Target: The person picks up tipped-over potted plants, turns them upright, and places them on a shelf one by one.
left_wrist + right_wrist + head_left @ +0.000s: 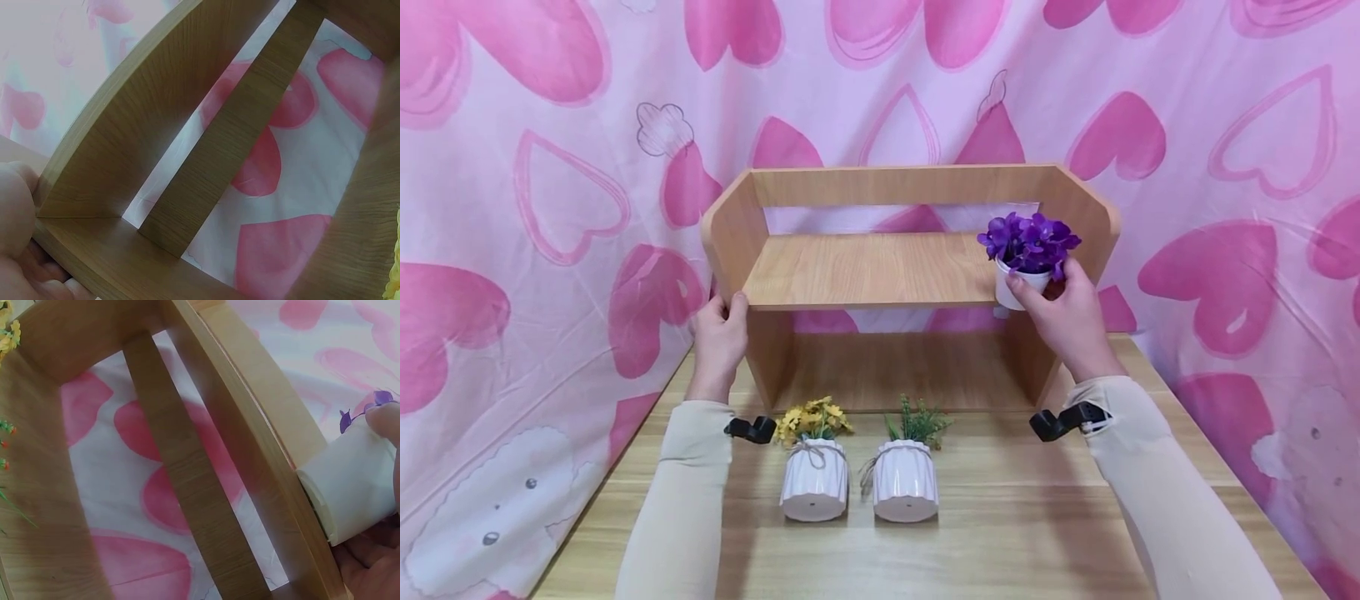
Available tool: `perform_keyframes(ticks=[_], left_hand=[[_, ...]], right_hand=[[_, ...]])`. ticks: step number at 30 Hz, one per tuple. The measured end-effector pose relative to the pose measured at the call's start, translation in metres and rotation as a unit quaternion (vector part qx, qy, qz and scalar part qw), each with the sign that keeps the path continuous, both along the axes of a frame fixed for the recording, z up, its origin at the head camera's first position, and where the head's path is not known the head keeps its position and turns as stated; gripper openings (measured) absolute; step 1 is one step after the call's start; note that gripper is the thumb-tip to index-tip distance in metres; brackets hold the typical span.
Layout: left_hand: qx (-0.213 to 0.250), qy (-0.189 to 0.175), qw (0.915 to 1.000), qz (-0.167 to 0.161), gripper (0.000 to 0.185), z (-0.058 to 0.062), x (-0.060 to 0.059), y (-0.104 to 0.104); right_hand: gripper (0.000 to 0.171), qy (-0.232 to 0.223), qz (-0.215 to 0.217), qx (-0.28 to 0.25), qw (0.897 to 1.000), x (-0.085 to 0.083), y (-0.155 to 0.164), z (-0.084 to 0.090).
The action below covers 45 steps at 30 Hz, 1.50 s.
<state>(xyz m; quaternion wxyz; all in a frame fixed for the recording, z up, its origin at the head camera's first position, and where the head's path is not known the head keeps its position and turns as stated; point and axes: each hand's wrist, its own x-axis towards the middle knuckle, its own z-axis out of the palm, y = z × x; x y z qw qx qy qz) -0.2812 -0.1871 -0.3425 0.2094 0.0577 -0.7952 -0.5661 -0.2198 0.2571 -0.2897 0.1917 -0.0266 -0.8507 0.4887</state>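
Partly hidden by fingers, purple flower pot (1021,283) gripped by right hand (1070,321); left hand (721,337) clasping shelf (868,271) edge, fingertips unseen

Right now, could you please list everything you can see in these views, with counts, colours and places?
Wooden shelf: one, light wood, standing at the back of the table.
Purple flower pot: one, white pot with purple flowers, at the shelf board's right end, held.
Yellow flower pot: one, white, on the table, front left.
Green plant pot: one, white, on the table beside the yellow one.
Table: one, light wood.
Heart cloth: one, pink, behind.
Left hand: grips the shelf's left side.
Right hand: holds the purple flower pot.
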Motion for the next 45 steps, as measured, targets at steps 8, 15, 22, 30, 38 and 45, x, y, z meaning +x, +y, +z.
perform_keyframes(ticks=[8,15,22,30,38,45], left_hand=[[0.011,0.004,0.9999,-0.004,0.053,0.000,0.000,-0.002],[0.002,0.000,0.9999,0.010,0.051,-0.002,0.001,-0.004],[0.001,-0.002,1.0000,0.008,0.052,-0.001,0.005,-0.009],[0.006,0.007,1.0000,-0.001,0.049,-0.004,0.002,-0.006],[0.006,0.003,0.9999,-0.009,0.052,-0.003,0.000,-0.004],[-0.003,0.013,0.9999,-0.006,0.050,-0.001,0.000,-0.003]], right_hand=[[0.096,-0.044,-0.005,0.017,0.999,-0.011,-0.003,0.011],[0.102,-0.061,0.004,0.019,0.998,-0.024,-0.004,0.014],[0.099,-0.057,0.007,0.033,0.998,-0.034,-0.009,0.015],[0.107,-0.065,-0.004,0.034,0.997,-0.031,-0.002,0.012],[0.105,-0.039,0.001,-0.054,0.998,-0.013,0.003,0.005],[0.079,0.020,-0.007,-0.073,0.997,0.017,0.003,-0.012]])
